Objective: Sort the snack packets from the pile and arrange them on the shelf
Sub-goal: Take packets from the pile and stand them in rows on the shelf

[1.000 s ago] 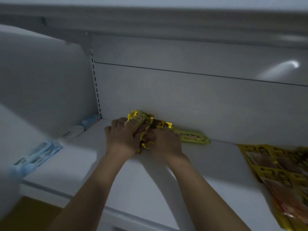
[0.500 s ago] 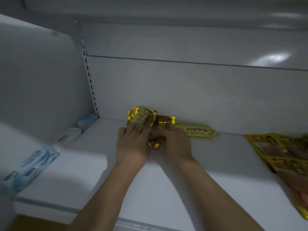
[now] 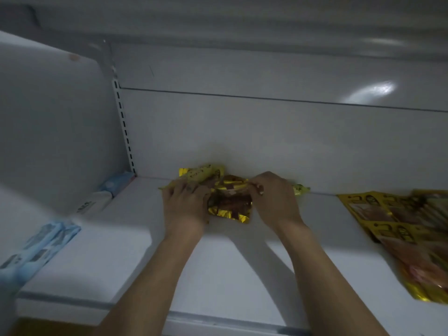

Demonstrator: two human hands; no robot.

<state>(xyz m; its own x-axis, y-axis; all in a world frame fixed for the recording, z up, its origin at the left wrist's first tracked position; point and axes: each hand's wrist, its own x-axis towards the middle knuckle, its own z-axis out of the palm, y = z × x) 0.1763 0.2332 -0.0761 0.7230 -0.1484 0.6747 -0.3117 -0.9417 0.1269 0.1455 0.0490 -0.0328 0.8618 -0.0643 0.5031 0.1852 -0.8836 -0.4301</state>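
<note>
Gold packet (image 3: 229,204) between left hand (image 3: 185,206) and right hand (image 3: 275,200), seemingly lengthwise front-to-back

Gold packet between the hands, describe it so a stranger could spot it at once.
On the white shelf, near the middle of the back wall, the gold packet lies between the left hand and right hand. Unlike the yellow packets behind it and the large yellow packs far right, it is crinkled foil with a dark brown centre.
</note>
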